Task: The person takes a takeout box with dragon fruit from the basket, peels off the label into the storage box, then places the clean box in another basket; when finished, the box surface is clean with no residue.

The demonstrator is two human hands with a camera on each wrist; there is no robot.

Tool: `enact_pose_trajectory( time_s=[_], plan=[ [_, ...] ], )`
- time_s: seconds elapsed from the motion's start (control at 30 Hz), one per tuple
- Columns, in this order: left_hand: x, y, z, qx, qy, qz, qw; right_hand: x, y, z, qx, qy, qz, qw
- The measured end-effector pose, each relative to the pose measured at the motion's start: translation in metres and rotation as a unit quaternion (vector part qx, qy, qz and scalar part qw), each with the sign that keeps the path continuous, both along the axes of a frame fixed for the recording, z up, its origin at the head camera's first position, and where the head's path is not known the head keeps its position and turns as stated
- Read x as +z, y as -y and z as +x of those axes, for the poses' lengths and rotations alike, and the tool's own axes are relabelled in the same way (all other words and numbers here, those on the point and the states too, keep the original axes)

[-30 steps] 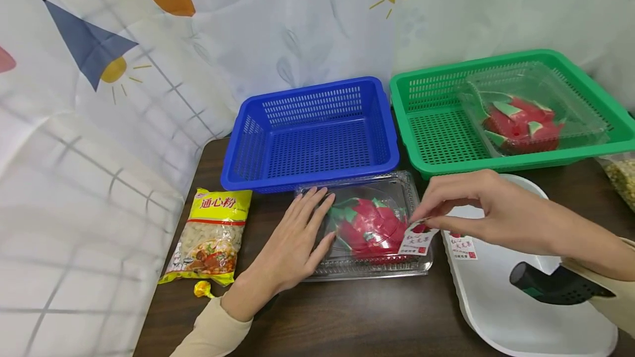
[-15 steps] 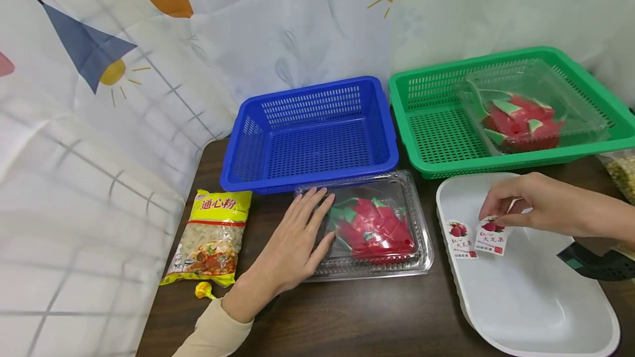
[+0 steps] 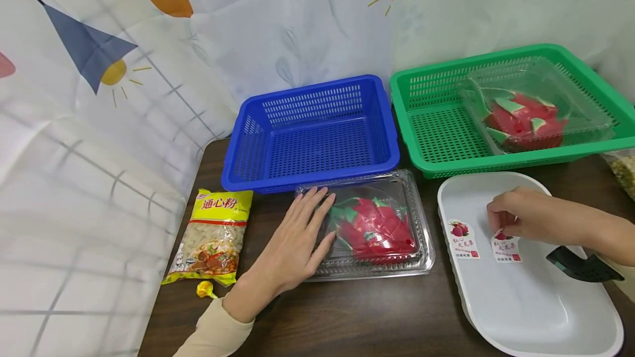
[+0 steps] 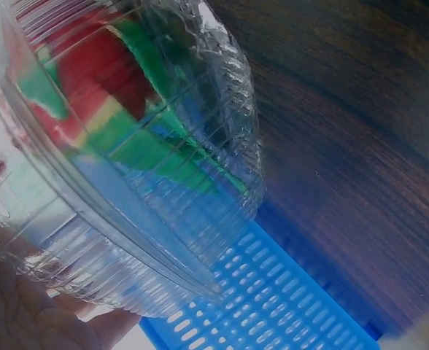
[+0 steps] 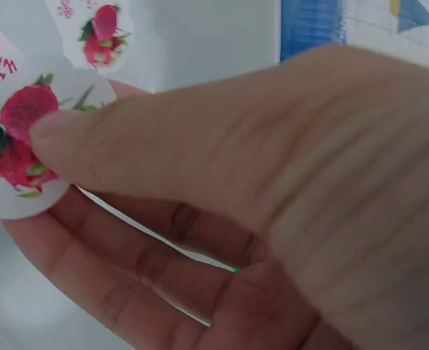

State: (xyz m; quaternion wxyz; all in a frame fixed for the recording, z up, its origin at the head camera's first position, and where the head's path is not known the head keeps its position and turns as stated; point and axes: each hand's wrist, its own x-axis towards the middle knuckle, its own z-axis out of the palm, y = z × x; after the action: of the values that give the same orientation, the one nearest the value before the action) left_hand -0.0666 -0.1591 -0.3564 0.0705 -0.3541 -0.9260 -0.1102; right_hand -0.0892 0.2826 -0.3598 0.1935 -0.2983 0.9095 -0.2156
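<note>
My left hand (image 3: 297, 236) lies with fairly straight fingers on the left part of a clear plastic clamshell box (image 3: 421, 241). Inside the box is a red dragon fruit (image 3: 374, 230) with green scales. In the left wrist view the ribbed box wall (image 4: 222, 146) fills the upper left, beside the palm. Between thumb and fingers, my right hand (image 3: 521, 214) pinches a small white label (image 3: 506, 252), low over the white tray (image 3: 545, 318). The right wrist view shows the label's printed dragon fruit under the thumb. A second, matching label (image 3: 463, 241) lies at the tray's left side.
Behind the box stands a blue basket (image 3: 310, 180). A green basket (image 3: 436, 167) at back right holds another boxed dragon fruit (image 3: 526, 120). A yellow pasta bag (image 3: 210, 236) and a wrapped lollipop (image 3: 205, 289) lie at left. Another clear bag (image 3: 625, 172) sits at the right edge.
My right hand has carried the label from the box's right side rightward over the white tray, then lowered it slightly. The left hand has stayed on the box.
</note>
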Motion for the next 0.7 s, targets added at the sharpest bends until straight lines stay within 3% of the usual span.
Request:
enact_pose_trajectory(
  time_s=[0.3,0.7],
  plan=[
    [-0.001,0.0,0.0,0.0,0.0,-0.004,1.0,-0.006,0.005,0.001,-0.042,-0.001,0.037,0.9984],
    [0.001,0.0,0.0,0.0,0.002,-0.005,1.0,-0.013,0.006,-0.002,-0.061,-0.023,0.058,0.9962]
  ],
)
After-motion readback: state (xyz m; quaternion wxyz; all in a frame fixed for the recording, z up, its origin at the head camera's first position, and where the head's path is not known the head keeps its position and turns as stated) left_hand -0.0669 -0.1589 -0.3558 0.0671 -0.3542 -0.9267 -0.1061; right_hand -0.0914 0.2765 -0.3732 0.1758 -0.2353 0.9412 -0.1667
